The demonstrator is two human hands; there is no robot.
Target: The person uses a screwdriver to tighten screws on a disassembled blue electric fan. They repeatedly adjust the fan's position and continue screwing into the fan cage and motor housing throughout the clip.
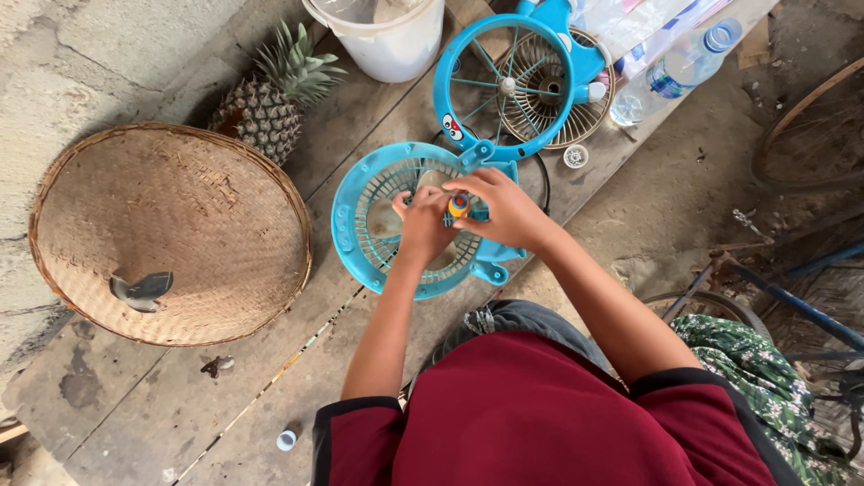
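A blue plastic fan guard [355, 211] lies on the wooden boards, hinged to a second open blue guard [450, 90] behind it. My left hand [423, 225] rests on the middle of the lying guard, fingers curled there. My right hand [504, 209] grips a small screwdriver with a yellow and orange handle [459, 206], held upright over the guard's centre. Whatever sits under my hands is hidden.
A wide woven bamboo hat [171, 234] lies at the left, a pineapple [270, 103] behind it. A white bucket [387, 40], a beige fan grille [576, 117], a clear water bottle [675, 72] and a small white cap [576, 156] are at the back. A tiny cap [286, 440] lies near me.
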